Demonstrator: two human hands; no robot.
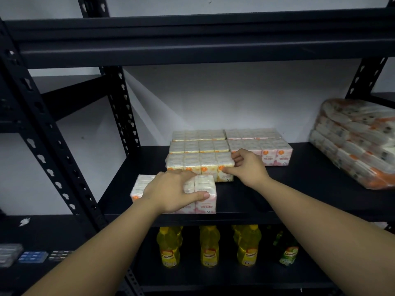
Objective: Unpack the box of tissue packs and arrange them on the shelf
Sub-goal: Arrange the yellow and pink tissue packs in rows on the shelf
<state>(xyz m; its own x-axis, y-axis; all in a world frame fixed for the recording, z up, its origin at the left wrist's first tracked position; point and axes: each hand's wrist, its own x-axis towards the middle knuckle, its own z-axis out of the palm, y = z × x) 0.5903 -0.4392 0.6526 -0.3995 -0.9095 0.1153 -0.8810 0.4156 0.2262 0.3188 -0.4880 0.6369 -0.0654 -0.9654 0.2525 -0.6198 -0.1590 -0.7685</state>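
Single head-worn wide-angle view, facing forward and slightly down into a dark metal shelf [299, 180] at arm's reach; both forearms enter from bottom edge, lower shelf level visible beneath. No second view.

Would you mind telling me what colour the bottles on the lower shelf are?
Mostly yellow bottles, with one green bottle at right; head view.
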